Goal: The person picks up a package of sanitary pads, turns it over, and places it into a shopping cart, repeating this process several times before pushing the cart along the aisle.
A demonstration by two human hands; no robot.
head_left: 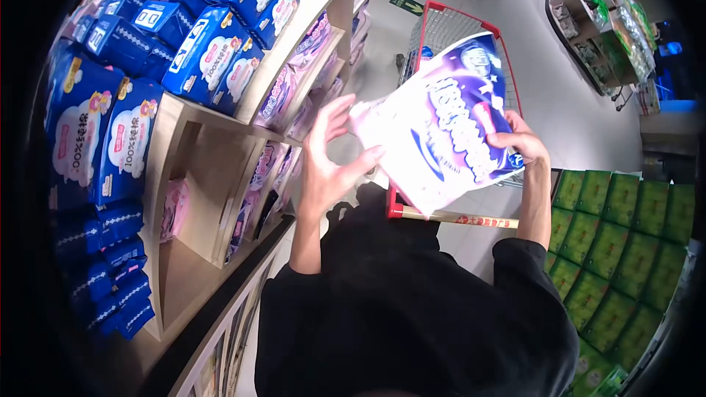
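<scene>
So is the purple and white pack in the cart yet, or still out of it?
Out. The right hand grips the purple and white pack in the air above the red cart; the open left hand touches its edge.

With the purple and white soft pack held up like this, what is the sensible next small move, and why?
Probably lower the purple and white soft plastic pack into the red-rimmed wire shopping cart right behind it. The right hand grips its far edge, the open left hand only touches the near corner, and the pack is clear of the wooden shelf.

Blue packs (129, 140) on the shelf read "100%"; purple pack's (448, 121) lettering too blurred to read.
</scene>
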